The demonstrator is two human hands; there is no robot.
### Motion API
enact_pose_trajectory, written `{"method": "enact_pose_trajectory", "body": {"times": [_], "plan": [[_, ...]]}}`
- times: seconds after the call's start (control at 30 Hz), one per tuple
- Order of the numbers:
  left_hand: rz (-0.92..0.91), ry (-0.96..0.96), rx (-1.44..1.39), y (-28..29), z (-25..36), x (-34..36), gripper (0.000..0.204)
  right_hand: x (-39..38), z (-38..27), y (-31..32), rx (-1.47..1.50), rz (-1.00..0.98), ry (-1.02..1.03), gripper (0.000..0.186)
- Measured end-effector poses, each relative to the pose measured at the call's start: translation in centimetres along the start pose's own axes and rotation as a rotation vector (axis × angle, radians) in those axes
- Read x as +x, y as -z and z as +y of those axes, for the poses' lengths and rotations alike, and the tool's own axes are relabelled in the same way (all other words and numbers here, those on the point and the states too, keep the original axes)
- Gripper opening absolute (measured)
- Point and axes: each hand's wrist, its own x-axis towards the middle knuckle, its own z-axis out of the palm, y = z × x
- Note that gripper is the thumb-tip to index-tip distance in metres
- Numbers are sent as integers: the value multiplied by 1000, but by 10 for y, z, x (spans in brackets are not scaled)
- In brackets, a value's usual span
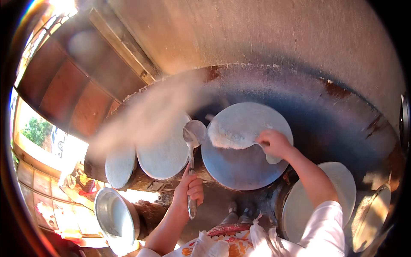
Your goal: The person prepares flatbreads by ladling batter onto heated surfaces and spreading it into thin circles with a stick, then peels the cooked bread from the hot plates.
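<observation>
Sheet (246, 122): thin, pale, on the far part of the round griddle (242, 173); near part of the griddle bare and dark. Its near edge runs crosswise, left to right, ending at the fingers; the bulk lies to their left and away from the body.

Right hand (275, 143): nearer to the sheet; fingers narrow, pinching its edge at the right. A small flap hangs below the fingers.

Left hand (189, 188): fingers wrapped around the handle of a ladle (191, 160), upright in view, bowl away from the body, just beside the griddle's left rim.

Surroundings: two pale discs (162, 156) to the left, partly hidden by a blur; metal pot (112, 214), lower left; another pale disc (295, 210), lower right, partly under the right forearm.

In the way: nothing visible between right fingers and sheet; ladle bowl near the sheet's left end.
</observation>
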Motion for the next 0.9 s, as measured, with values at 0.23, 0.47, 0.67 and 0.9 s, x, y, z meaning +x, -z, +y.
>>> {"method": "enact_pose_trajectory", "body": {"times": [0.23, 0.47, 0.67, 0.9], "plan": [[33, 75, -24, -8, 3, -16, 42, -28, -2, 10, 214, -105, -107, 30], [23, 179, -145, 1, 6, -44, 14, -60, -14, 24, 327, -282, -11, 33], [54, 197, -128, -4, -2, -50, 31, -53, -9, 31, 250, -231, 76, 34], [266, 53, 307, -9, -27, -26, 27, -111, -6, 14, 121, 125, -74, 32]]}}
